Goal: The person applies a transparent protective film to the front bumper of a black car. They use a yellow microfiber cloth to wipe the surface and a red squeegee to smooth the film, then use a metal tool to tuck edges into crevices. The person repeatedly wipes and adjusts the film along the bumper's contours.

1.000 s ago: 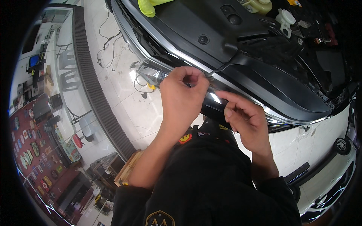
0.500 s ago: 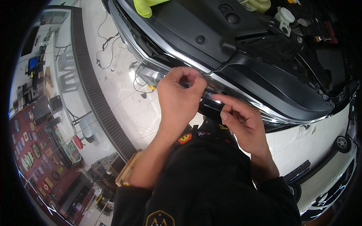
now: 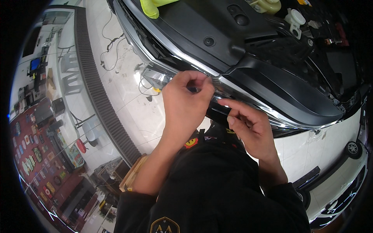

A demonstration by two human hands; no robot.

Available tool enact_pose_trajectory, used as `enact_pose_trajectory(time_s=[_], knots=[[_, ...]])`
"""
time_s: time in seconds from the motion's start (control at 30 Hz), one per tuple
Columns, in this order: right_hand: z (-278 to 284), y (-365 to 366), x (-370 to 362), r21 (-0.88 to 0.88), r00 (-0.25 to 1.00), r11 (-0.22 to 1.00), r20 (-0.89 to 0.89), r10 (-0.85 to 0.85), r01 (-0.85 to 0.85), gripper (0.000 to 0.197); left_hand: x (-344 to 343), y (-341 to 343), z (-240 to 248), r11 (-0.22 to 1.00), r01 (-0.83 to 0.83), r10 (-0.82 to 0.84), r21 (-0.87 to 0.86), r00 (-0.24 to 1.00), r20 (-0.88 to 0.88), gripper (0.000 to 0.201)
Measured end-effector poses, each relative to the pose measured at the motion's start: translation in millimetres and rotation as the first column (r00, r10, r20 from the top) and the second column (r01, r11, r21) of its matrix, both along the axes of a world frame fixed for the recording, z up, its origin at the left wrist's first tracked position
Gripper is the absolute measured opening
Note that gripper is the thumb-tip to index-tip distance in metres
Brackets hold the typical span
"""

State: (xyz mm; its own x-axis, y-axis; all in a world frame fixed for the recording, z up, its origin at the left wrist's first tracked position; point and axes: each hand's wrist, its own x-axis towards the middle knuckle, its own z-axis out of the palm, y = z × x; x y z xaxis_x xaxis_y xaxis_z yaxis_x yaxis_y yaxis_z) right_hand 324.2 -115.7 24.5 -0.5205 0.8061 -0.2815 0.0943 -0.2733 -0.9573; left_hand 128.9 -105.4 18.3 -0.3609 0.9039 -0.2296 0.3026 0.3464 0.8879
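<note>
My left hand (image 3: pixel 185 103) is at the front edge of a car with its hood up, thumb and index finger pinched together beside the chrome trim strip (image 3: pixel 194 65). Whatever sits between those fingertips is hidden or too small to name. A little to the right and nearer me, my right hand (image 3: pixel 253 130) has its index finger stretched toward a shiny dark part of the car's front. The index fingertip seems to touch that part. Its thumb stands apart from the index finger, the other fingers are half curled, and no object shows in it.
A black plastic cover (image 3: pixel 190 29) tops the front of the engine bay, with a yellow-green cloth (image 3: pixel 149 8) on it. Cables (image 3: pixel 110 42) lie on the tiled floor to the left. A floor grate (image 3: pixel 95 73) runs beyond them. Another car (image 3: pixel 342 182) stands at right.
Both hands hold nearly the same pose and place. The view has shifted very slightly; nothing has visibly been taken or let go.
</note>
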Motion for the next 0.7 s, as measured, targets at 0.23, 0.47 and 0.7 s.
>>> enact_pose_trajectory(time_s=[0.23, 0.47, 0.7], knots=[[-2.5, 0.7, 0.2, 0.033, 1.0, 0.999, -0.01, -0.003, 0.004, 0.039, -2.8, 6.3, 1.8, 0.998, 0.041, -0.042, -0.049, 0.999, -0.028, 0.02], [-1.8, 0.5, 2.9, 0.016, 1.0, 1.0, 0.004, -0.019, 0.019, 0.039, -14.5, 0.1, -15.3, 0.998, 0.026, -0.016, -0.057, 0.985, 0.174, 0.022], [3.3, -1.5, 1.5, -0.038, 0.999, 0.999, 0.023, -0.037, 0.038, 0.038, -41.4, 14.8, -10.4, 0.954, 0.157, -0.053, -0.257, 0.928, 0.369, 0.024]])
